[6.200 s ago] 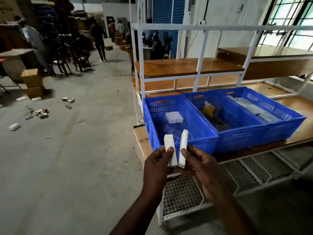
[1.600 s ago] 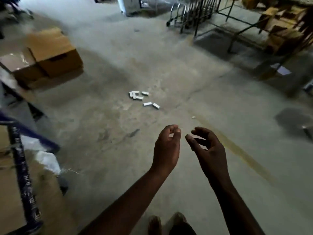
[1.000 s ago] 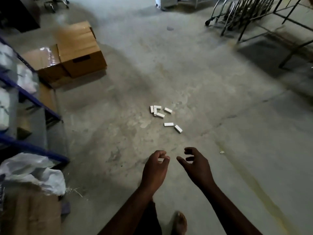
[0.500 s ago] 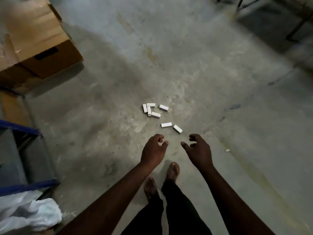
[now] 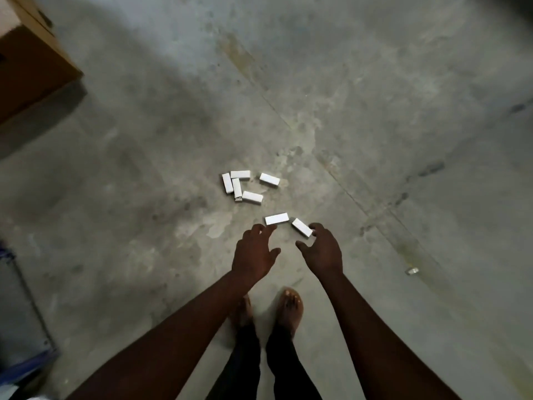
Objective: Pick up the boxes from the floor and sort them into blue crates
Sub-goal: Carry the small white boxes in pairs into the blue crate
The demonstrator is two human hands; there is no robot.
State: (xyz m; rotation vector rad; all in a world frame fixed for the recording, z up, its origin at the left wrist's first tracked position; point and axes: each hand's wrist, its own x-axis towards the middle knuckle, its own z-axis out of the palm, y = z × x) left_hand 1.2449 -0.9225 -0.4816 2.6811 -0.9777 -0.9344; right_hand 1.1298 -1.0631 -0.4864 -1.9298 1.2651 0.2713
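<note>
having walked up to the boxes (image 5: 277, 218), we are reaching left hand (image 5: 253, 255) and right hand (image 5: 321, 252), spread empty, starting another pickup

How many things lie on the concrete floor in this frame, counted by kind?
Small white boxes: 7
Brown cardboard carton: 1
Small pale scrap: 1
Total: 9
</note>
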